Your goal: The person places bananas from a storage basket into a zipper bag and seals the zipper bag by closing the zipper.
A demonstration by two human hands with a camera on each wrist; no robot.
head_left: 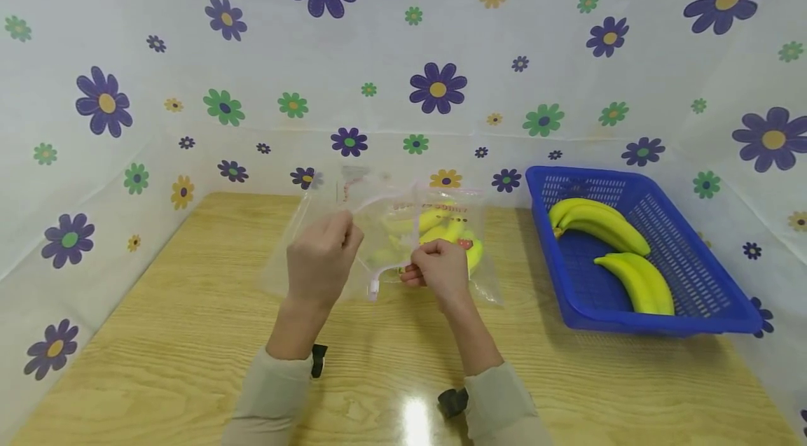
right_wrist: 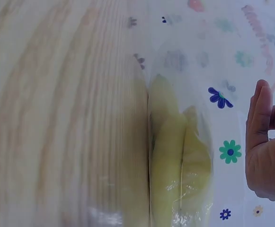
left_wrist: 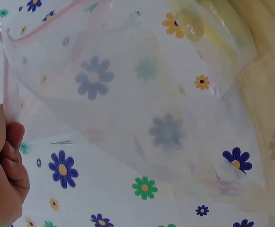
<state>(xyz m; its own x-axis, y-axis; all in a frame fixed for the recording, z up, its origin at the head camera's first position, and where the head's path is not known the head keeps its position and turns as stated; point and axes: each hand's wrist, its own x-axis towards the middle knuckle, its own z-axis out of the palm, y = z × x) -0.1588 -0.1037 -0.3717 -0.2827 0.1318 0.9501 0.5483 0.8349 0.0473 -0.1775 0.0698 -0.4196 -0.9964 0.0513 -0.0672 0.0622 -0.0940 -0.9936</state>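
Clear plastic zip bag film with pink zip strips [head_left: 416, 218] spreads between the two hands in the head view. Yellow bananas [head_left: 435, 222] lie inside its right part; in the right wrist view they show through the film [right_wrist: 168, 156]. Whether this is one bag or two overlapping ones, I cannot tell. A pale zip slider [head_left: 374, 288] hangs at the near end of the strip. My left hand [head_left: 323, 257], fingers curled, grips the pink-edged film, as the left wrist view shows. With thumb and fingertips my right hand [head_left: 441, 271] pinches the strip in front of the bananas.
On the right of the wooden table [head_left: 189, 334] stands a blue plastic basket [head_left: 662, 323] with two bunches of bananas, one [head_left: 599, 222] at the back and one [head_left: 639, 281] nearer. A white flowered cloth [head_left: 378, 40] rises behind and at both sides.
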